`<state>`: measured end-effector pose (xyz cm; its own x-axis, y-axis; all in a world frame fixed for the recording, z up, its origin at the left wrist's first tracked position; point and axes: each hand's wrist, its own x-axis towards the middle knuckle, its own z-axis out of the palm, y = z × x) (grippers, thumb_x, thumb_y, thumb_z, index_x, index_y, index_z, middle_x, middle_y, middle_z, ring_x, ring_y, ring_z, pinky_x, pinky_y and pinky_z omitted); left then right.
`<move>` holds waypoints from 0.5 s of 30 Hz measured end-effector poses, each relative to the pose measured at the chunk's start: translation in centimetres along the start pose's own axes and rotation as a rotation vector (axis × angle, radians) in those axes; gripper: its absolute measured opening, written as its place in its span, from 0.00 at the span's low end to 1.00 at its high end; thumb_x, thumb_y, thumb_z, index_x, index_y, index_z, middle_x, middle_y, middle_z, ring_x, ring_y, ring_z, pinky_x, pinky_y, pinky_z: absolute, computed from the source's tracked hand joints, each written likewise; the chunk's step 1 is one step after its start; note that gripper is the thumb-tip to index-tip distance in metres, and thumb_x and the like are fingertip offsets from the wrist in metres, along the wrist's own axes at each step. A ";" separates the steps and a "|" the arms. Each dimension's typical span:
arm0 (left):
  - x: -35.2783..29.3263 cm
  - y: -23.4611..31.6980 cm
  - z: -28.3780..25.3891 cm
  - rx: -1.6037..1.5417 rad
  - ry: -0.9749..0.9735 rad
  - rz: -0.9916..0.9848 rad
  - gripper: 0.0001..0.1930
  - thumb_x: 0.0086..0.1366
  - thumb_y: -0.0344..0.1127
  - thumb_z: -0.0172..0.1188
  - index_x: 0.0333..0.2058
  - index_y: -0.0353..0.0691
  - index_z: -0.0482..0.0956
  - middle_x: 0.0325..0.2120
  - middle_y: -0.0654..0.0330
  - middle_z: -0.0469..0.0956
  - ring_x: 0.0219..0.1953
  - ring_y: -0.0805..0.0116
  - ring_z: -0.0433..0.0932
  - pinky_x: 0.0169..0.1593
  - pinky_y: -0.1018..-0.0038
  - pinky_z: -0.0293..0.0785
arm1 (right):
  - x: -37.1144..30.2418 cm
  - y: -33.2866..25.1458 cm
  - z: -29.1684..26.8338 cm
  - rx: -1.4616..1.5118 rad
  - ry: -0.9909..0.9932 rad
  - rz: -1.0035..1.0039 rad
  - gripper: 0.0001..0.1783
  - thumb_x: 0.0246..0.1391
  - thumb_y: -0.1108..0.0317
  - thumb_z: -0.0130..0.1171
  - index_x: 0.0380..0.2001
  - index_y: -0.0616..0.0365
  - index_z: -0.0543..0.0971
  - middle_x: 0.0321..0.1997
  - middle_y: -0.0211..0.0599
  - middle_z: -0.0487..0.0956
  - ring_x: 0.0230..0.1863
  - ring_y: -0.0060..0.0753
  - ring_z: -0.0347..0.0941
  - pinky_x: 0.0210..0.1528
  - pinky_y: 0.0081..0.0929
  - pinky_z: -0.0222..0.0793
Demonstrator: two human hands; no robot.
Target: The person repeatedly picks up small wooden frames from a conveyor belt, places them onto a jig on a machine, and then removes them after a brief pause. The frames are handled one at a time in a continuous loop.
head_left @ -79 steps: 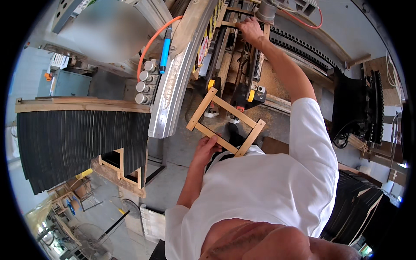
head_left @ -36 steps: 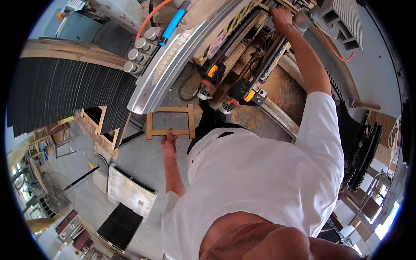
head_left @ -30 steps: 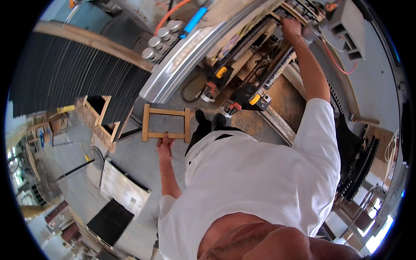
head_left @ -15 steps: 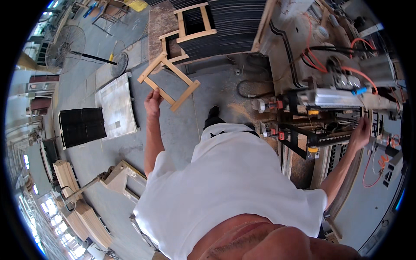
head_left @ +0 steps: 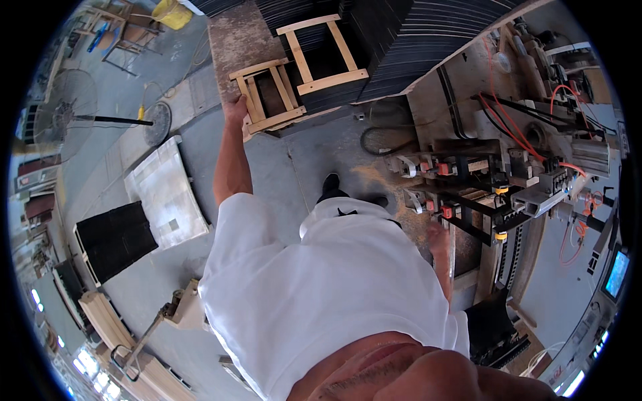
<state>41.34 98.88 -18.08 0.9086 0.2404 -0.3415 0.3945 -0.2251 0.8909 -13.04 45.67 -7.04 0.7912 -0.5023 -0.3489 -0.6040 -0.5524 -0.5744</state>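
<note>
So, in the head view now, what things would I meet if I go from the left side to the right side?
Fan cage → pale panel → left hand → wooden frame at that hand → left shoe → right hand, blurred → blue-lit screen.

Tons of bare timber on my feed: the lower pale tan rectangular wooden frame (head_left: 277, 119) reads smooth and matt from where I'm sitting, and the upper pale tan rectangular wooden frame (head_left: 332, 81) has the same finish. The stacked black ridged panels (head_left: 435, 57) look matt too, though I can't tell the material. The long mottled brown board (head_left: 241, 40) beside them seems rough and worn. I'm also getting a dull grey concrete-looking floor (head_left: 281, 174) with powdery tan dust (head_left: 370, 175), a creased white cloth T-shirt (head_left: 348, 267), a ribbed silver metal machine part (head_left: 592, 157) and a smooth orange plastic-looking hose (head_left: 572, 168).
</note>
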 end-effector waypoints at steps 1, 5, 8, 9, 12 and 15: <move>2.2 -2.9 -5.4 0.220 0.143 0.067 0.17 0.61 0.43 0.55 0.43 0.37 0.80 0.36 0.51 0.81 0.38 0.61 0.80 0.40 0.65 0.74 | 1.3 2.5 1.2 -0.050 -0.067 -0.025 0.12 0.47 0.75 0.60 0.37 0.64 0.79 0.31 0.35 0.81 0.34 0.25 0.76 0.40 0.24 0.72; 1.2 0.6 2.0 0.778 0.029 0.184 0.20 0.60 0.47 0.54 0.46 0.41 0.79 0.39 0.48 0.80 0.43 0.51 0.78 0.47 0.61 0.72 | -6.3 11.2 8.4 0.111 -0.113 0.262 0.10 0.43 0.69 0.66 0.30 0.60 0.81 0.29 0.39 0.81 0.30 0.26 0.78 0.34 0.24 0.72; -0.2 1.5 1.6 0.722 0.007 0.145 0.22 0.59 0.48 0.54 0.47 0.40 0.77 0.41 0.48 0.78 0.45 0.49 0.76 0.51 0.61 0.69 | -8.3 18.7 10.5 0.312 -0.109 0.395 0.11 0.43 0.65 0.67 0.28 0.62 0.81 0.27 0.37 0.82 0.28 0.25 0.77 0.33 0.24 0.72; -0.5 1.2 1.6 0.690 0.019 0.152 0.22 0.59 0.48 0.55 0.46 0.40 0.77 0.41 0.48 0.78 0.45 0.49 0.76 0.52 0.61 0.68 | -9.0 20.0 9.8 0.517 -0.117 0.474 0.13 0.43 0.64 0.68 0.27 0.63 0.81 0.26 0.37 0.82 0.28 0.24 0.77 0.33 0.24 0.72; -3.0 0.7 1.6 0.711 0.177 0.424 0.21 0.56 0.45 0.59 0.44 0.39 0.77 0.42 0.51 0.78 0.46 0.49 0.74 0.53 0.61 0.66 | -8.3 16.0 12.1 0.366 -0.154 0.394 0.13 0.44 0.64 0.67 0.28 0.65 0.80 0.24 0.36 0.81 0.28 0.24 0.76 0.31 0.24 0.71; -8.1 3.1 3.0 0.851 -0.005 0.645 0.20 0.53 0.41 0.61 0.45 0.40 0.77 0.42 0.53 0.77 0.47 0.50 0.72 0.54 0.59 0.64 | -5.1 7.4 9.7 0.237 -0.142 0.284 0.11 0.47 0.67 0.62 0.30 0.66 0.79 0.24 0.35 0.80 0.26 0.23 0.75 0.29 0.25 0.71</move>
<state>35.59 93.36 -13.45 0.9797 -0.1626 0.1172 -0.1966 -0.8941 0.4024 -20.59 50.62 -16.71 0.6112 -0.5067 -0.6080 -0.7751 -0.2279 -0.5893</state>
